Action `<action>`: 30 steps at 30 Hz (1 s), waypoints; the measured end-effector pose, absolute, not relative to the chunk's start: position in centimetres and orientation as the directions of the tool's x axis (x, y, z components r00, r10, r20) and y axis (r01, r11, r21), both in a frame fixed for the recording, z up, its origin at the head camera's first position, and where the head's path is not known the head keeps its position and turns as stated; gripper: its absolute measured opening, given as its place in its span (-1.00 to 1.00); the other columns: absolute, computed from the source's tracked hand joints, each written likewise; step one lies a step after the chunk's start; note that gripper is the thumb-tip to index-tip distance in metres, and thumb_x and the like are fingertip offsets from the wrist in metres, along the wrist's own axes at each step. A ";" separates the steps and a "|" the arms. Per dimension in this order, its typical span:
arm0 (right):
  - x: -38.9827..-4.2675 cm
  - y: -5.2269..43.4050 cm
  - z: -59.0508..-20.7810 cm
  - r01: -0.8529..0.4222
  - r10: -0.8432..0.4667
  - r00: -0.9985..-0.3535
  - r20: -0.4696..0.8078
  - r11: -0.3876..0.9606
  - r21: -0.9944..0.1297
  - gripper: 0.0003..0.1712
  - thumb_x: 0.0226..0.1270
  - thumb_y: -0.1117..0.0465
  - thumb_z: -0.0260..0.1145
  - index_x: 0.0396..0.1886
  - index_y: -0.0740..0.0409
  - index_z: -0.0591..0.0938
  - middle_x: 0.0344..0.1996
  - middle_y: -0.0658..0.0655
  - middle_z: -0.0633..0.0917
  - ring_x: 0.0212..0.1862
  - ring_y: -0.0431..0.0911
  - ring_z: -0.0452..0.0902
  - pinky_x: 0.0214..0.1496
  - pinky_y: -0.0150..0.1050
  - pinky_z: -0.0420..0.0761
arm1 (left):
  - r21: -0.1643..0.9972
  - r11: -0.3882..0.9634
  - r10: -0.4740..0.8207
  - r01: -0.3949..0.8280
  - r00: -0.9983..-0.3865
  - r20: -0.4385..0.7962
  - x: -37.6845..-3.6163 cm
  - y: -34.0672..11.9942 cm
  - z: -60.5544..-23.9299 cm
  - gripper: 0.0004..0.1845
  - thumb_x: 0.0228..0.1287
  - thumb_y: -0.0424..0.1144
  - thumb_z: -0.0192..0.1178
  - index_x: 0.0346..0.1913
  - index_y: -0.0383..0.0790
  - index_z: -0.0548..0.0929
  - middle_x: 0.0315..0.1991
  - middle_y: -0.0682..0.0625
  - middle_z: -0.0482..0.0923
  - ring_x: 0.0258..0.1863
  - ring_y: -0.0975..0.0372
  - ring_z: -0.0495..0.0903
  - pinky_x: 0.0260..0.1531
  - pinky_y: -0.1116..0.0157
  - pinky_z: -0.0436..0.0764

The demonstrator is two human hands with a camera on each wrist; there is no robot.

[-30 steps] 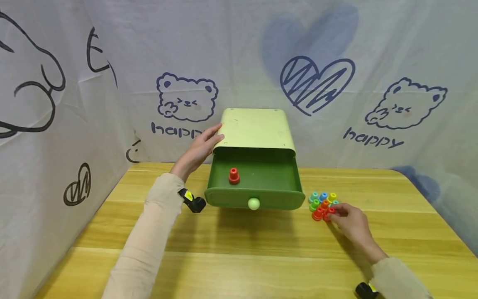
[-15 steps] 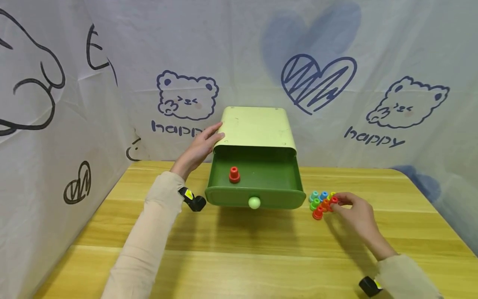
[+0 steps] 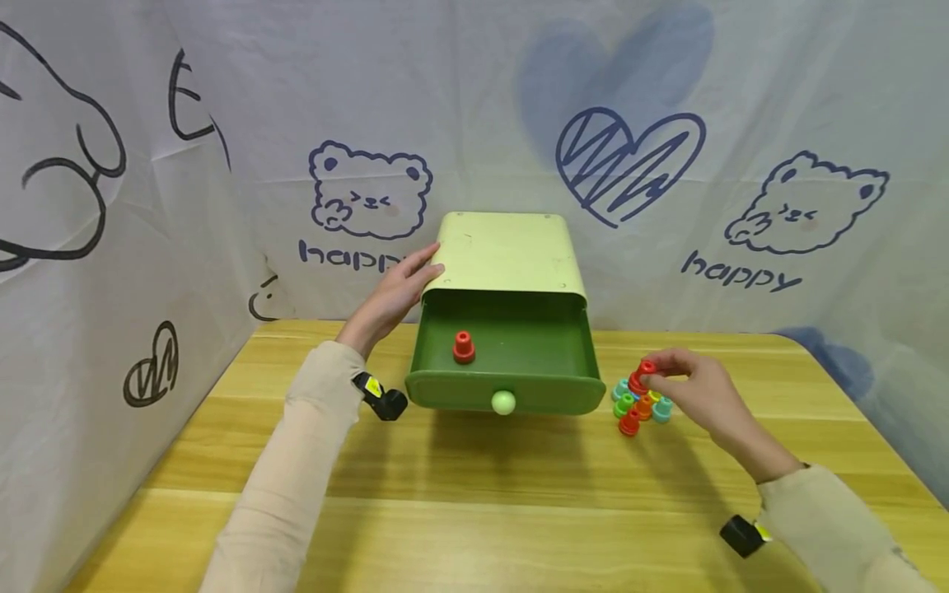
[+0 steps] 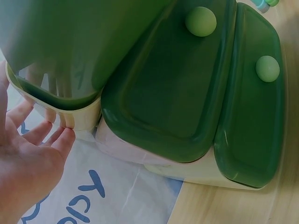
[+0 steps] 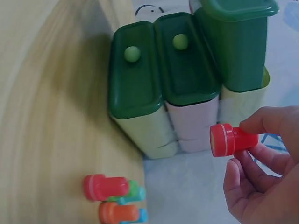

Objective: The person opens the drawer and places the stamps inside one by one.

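Observation:
A cream-topped drawer unit (image 3: 507, 251) stands at the table's back, its green top drawer (image 3: 445, 391) pulled out. Inside that drawer, toward the left, one red toy stamp (image 3: 464, 349) stands upright. My left hand (image 3: 393, 296) rests against the unit's upper left side; the left wrist view has the fingertips touching the cream casing below the top drawer. Between thumb and fingers, my right hand (image 3: 700, 395) pinches another red toy stamp (image 5: 226, 139), raised above the cluster on the table. A red stamp (image 3: 628, 424), an orange stamp (image 3: 644, 408), a green stamp (image 3: 624, 405) and others stand there.
Two lower drawers, the middle drawer (image 4: 159, 93) and the bottom drawer (image 4: 254, 102), are pushed in, each with a round pale green knob. The wooden table (image 3: 474, 527) reaches back to a white cloth (image 3: 489, 99) with drawn bears and hearts.
My right hand has lifted the red toy stamp off the table and moved it up and slightly left, uncovering a teal stamp. The left hand keeps its place on the unit.

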State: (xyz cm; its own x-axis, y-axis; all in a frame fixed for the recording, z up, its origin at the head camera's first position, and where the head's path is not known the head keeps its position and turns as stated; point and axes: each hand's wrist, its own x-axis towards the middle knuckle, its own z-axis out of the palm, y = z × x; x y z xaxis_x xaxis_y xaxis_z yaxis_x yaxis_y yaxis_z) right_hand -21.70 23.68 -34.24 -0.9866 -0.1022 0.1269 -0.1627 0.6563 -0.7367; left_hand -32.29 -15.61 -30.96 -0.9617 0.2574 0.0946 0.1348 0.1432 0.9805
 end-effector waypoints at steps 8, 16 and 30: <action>-22.4 23.2 -32.3 -0.148 -0.135 -0.988 0.078 0.650 -0.745 -0.62 0.32 0.22 0.27 0.03 0.40 0.58 -0.11 0.28 0.65 -0.06 0.12 0.50 -0.12 -0.17 0.52 | 0.979 0.148 0.257 0.142 -0.961 0.100 -32.2 -15.5 -30.9 -0.36 0.50 -0.07 -0.01 0.53 -0.09 0.07 0.53 -0.02 -0.05 0.46 0.15 0.00 0.39 0.17 0.15; -22.6 22.8 -31.0 -0.154 -0.170 -0.984 0.055 0.649 -0.745 -0.61 0.34 0.20 0.27 0.05 0.37 0.57 -0.11 0.25 0.64 -0.08 0.08 0.48 -0.14 -0.20 0.56 | 0.982 0.136 0.258 0.134 -0.961 0.096 -32.3 -15.7 -30.9 -0.36 0.48 -0.08 0.01 0.52 -0.09 0.09 0.53 -0.03 -0.04 0.47 0.13 -0.01 0.38 0.16 0.16; -23.3 21.8 -27.5 -0.200 -0.215 -0.974 0.073 0.659 -0.725 -0.63 0.36 0.21 0.25 0.06 0.36 0.55 -0.10 0.25 0.62 -0.08 0.07 0.49 -0.10 -0.20 0.56 | 0.980 0.144 0.246 0.139 -0.964 0.101 -32.1 -15.7 -30.7 -0.36 0.48 -0.06 0.02 0.52 -0.07 0.10 0.52 -0.01 -0.02 0.45 0.14 0.05 0.37 0.17 0.19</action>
